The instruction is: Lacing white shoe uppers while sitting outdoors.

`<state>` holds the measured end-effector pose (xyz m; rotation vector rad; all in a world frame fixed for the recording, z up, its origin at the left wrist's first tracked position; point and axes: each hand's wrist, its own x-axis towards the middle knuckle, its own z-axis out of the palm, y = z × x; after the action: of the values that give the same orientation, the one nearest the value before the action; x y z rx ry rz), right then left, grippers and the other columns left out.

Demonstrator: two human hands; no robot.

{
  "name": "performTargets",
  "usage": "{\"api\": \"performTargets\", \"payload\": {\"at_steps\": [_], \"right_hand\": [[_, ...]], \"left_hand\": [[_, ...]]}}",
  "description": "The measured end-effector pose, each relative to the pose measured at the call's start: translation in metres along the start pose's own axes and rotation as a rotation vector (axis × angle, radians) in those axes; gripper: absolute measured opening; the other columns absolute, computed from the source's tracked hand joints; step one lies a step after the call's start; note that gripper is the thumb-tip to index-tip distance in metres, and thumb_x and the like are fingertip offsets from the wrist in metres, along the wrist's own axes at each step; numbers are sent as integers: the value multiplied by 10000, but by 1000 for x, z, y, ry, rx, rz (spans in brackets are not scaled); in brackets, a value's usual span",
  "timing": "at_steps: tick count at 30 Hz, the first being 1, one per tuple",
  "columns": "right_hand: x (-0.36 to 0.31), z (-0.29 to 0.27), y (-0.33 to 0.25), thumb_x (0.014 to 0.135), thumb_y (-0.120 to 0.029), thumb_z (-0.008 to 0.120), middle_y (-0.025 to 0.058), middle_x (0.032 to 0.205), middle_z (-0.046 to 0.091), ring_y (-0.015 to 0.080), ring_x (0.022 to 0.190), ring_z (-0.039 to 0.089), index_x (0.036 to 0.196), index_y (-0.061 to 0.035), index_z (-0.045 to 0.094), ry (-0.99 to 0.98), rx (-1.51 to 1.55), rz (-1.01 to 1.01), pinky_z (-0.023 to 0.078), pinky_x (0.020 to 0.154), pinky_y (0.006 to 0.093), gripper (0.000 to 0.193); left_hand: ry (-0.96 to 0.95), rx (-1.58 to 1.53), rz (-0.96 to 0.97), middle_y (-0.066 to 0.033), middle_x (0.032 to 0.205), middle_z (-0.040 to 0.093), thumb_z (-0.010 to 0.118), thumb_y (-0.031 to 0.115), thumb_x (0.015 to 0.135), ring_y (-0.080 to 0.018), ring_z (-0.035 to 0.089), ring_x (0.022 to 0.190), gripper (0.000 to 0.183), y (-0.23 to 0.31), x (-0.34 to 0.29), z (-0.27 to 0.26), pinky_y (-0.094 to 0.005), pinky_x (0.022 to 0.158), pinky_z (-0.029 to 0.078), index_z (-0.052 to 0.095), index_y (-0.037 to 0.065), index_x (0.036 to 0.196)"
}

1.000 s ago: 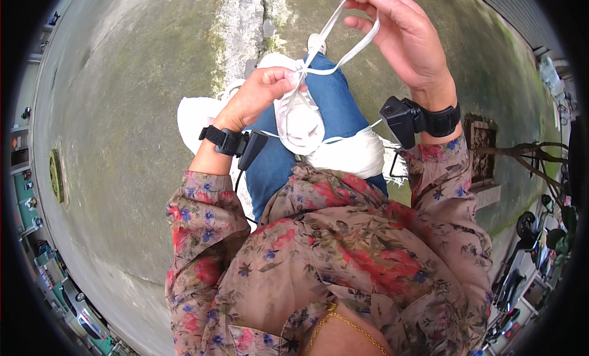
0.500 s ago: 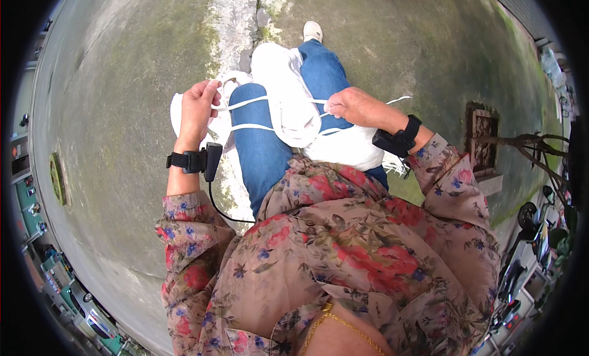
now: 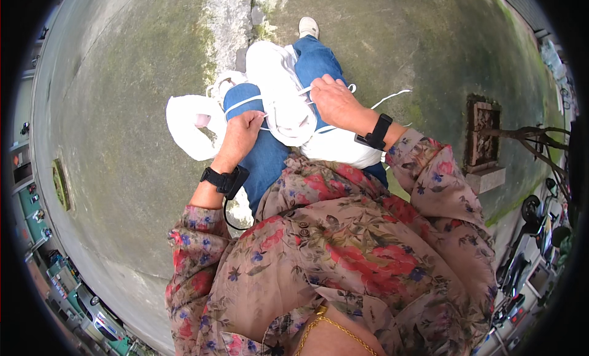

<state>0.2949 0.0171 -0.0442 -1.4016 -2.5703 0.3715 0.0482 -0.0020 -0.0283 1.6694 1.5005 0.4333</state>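
Note:
Across my thighs lies a long, rounded white cloth piece [image 3: 276, 71], with white cords [image 3: 244, 103] running out from both its sides over my jeans. My left hand [image 3: 244, 135] is closed at its left edge, thumb and fingertips pinching a cord. On the other side my right hand [image 3: 336, 103] bends its fingers over the piece's right edge, closed on a cord there; its fingertips are partly hidden. A loose cord end [image 3: 392, 97] sticks out past the right wrist. More white cloth [image 3: 334, 149] bulges beneath, by my lap.
Another white padded part [image 3: 190, 126] with a pinkish opening hangs beside my left knee. Mossy concrete ground [image 3: 135, 111] surrounds me. At right stands a brick-edged planter [image 3: 483, 135] with a bare branching stem [image 3: 521, 135]. Parked vehicles line the rim of the view.
My left hand has come in from the far left to the cloth's edge, uncovering the white padded part. My right hand has shifted left and slightly up onto the cloth's right edge.

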Motion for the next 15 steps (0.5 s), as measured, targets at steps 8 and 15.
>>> {"api": "performTargets", "payload": {"at_steps": [8, 15], "right_hand": [[3, 1, -5, 724, -80, 535, 90, 847, 532, 244, 868, 485, 752, -29, 600, -70, 32, 33, 353, 715, 387, 88], [5, -7, -17, 715, -77, 549, 65, 821, 543, 208, 854, 489, 779, -62, 603, 24, -183, -169, 341, 709, 363, 85]], "left_hand": [[52, -31, -47, -186, 669, 606, 566, 139, 821, -241, 598, 595, 195, -1, -1, 2, -323, 575, 462, 629, -38, 872], [166, 84, 53, -229, 685, 587, 557, 129, 803, -376, 591, 656, 169, -1, 2, 10, -402, 595, 475, 616, -27, 776]]}}
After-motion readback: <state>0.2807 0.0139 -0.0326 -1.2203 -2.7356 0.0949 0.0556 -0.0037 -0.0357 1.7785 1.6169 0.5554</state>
